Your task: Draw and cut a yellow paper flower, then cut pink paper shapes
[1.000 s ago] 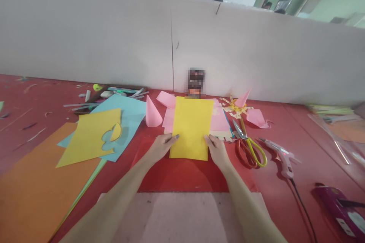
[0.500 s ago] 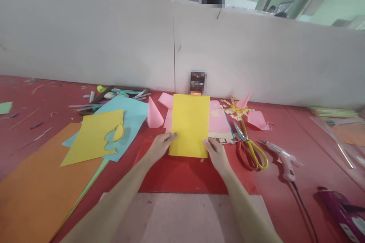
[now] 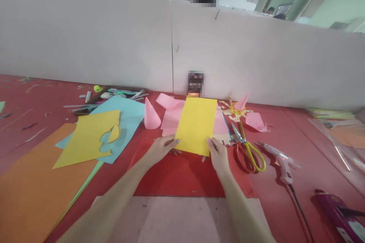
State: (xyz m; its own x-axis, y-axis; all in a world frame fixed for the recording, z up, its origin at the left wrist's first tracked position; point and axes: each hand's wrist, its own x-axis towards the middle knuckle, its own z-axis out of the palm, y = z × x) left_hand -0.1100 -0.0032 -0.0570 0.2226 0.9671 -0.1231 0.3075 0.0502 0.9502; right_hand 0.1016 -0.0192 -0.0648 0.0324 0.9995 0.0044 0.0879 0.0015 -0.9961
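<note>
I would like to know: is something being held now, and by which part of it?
A yellow sheet, held near its lower corners: the left hand grips the left edge, the right hand the right edge.

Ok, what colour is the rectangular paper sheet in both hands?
Yellow; the rectangular paper sheet shows in the head view.

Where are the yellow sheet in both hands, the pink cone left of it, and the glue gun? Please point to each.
Yellow sheet (image 3: pixel 196 126): head view, middle of its face.
Pink cone (image 3: pixel 152 117): head view, middle of its side.
Glue gun (image 3: pixel 283 158): head view, its body, near the handle.
</note>
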